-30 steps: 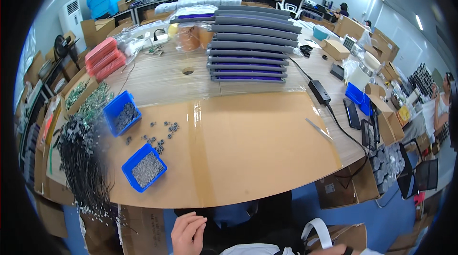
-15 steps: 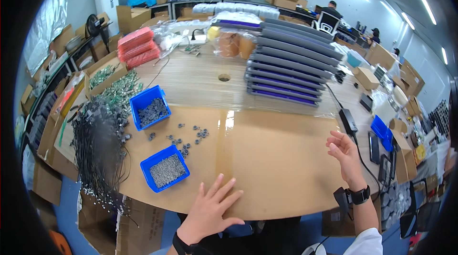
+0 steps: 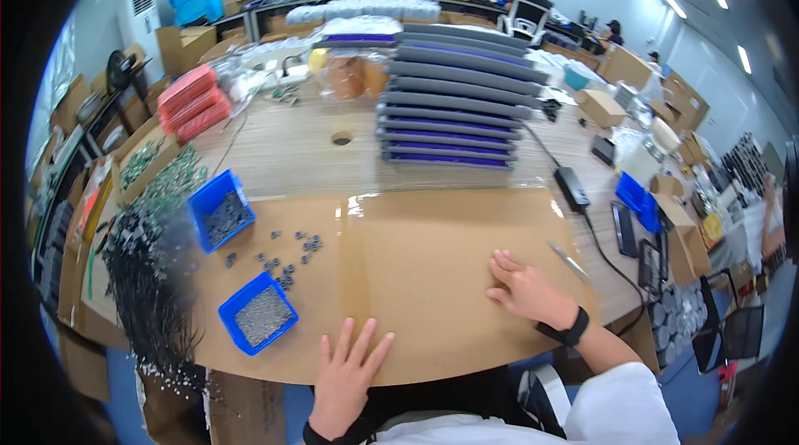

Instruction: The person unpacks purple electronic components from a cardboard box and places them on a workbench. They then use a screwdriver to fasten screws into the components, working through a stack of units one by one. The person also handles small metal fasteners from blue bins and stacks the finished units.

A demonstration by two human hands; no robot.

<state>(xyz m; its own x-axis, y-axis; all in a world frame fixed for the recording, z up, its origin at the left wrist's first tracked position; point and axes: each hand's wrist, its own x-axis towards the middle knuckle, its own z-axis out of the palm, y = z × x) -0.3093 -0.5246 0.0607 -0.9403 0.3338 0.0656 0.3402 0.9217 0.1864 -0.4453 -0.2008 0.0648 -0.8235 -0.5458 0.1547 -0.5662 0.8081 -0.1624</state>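
Observation:
My left hand (image 3: 347,377) lies flat at the near edge of a cardboard sheet (image 3: 433,237), fingers spread, holding nothing. On the sheet's right half rests my right hand (image 3: 528,291), palm down, fingers slightly bent and thumb apart; nothing shows in it. Just beyond it lies a slim silver pen-like tool (image 3: 568,260). To the left, a blue bin (image 3: 200,220) holds small dark grey parts. A nearer blue bin (image 3: 229,324) is filled with tiny metal pieces, too small to name. Several loose dark grey round parts (image 3: 285,270) are scattered between the bins and the sheet's middle.
A tall stack of grey and purple panels (image 3: 458,100) stands beyond the sheet. Black cables (image 3: 150,279) hang over the left edge by green circuit boards (image 3: 171,175). A black power adapter (image 3: 572,189) with its cord lies right. Red wrapped packs (image 3: 193,102) sit far left.
My right hand has come down from above the sheet's right side and moved left onto it. The silver tool now shows. The view has shifted right; my left hand stays flat near the edge.

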